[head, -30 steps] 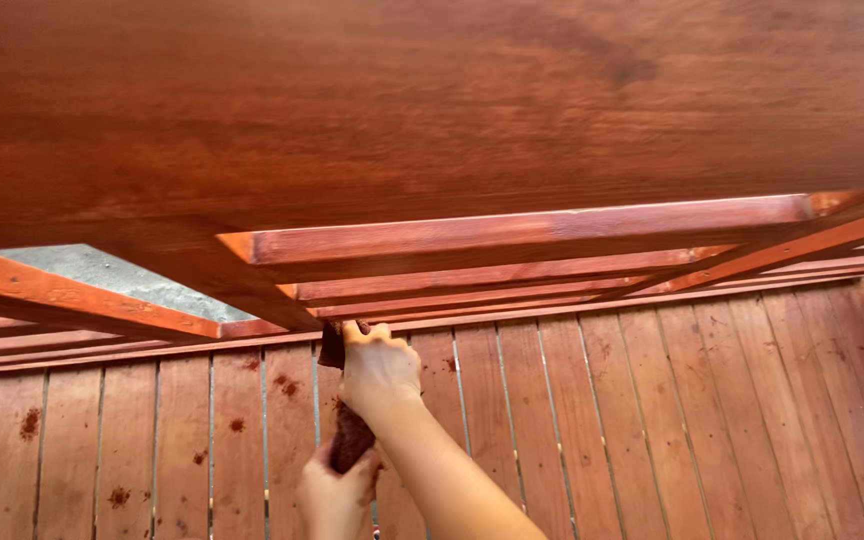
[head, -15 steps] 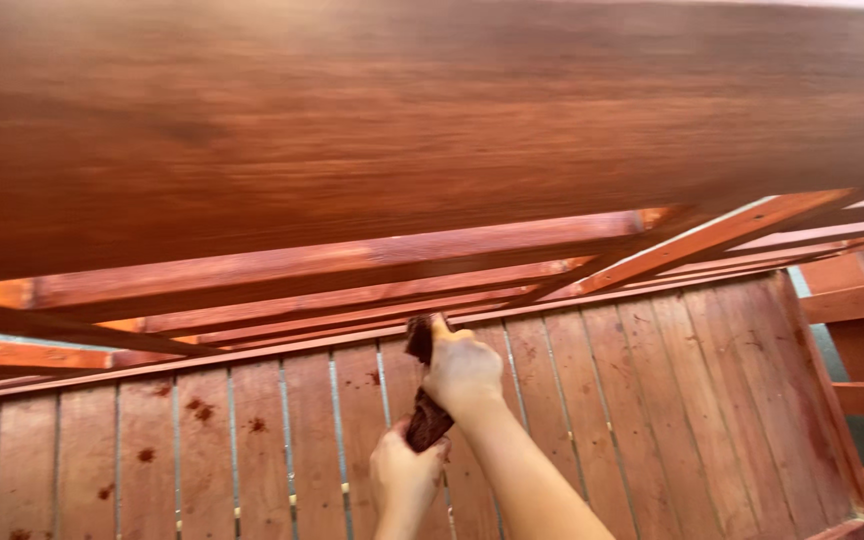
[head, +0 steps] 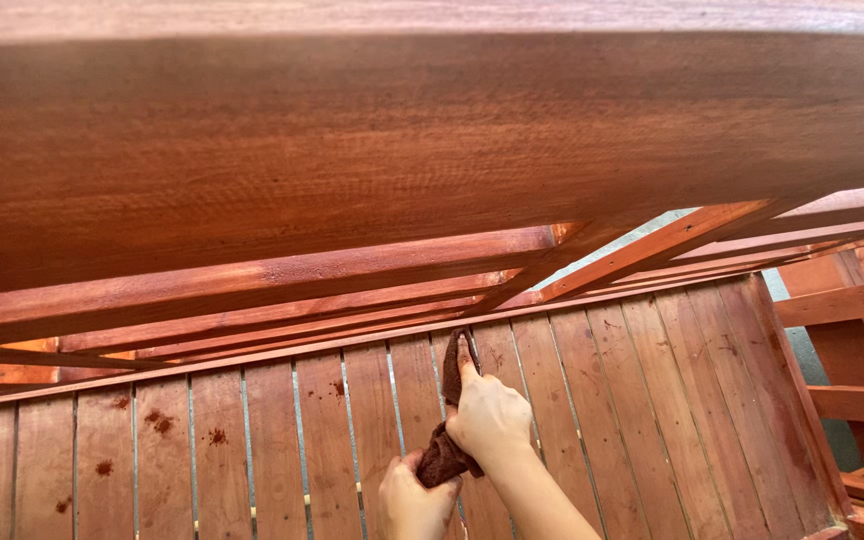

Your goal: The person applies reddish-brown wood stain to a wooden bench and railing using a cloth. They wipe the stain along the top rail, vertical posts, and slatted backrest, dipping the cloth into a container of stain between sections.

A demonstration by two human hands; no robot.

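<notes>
My right hand (head: pixel 489 415) presses a dark brown stained rag (head: pixel 446 458) against a slat of the red-brown slatted wooden surface (head: pixel 652 400), its index finger stretched up along the cloth. Just below it, at the bottom edge of the view, my left hand (head: pixel 414 500) grips the bunched lower end of the same rag. A broad stained wooden plank (head: pixel 432 150) fills the upper half of the view, above the hands. Under it run several narrower rails (head: pixel 282 275), just beyond the fingertip.
Dark stain blotches (head: pixel 160 420) dot the slats at the left. A stained wooden frame with crossbars (head: pixel 852 340) stands at the right edge, with grey floor (head: pixel 802 345) showing beside it. Diagonal rails (head: pixel 672 245) cross at the upper right.
The view has swung, so the big plank fills more of the top. Both hands with the rag now appear further right and slightly lower on the slats.
</notes>
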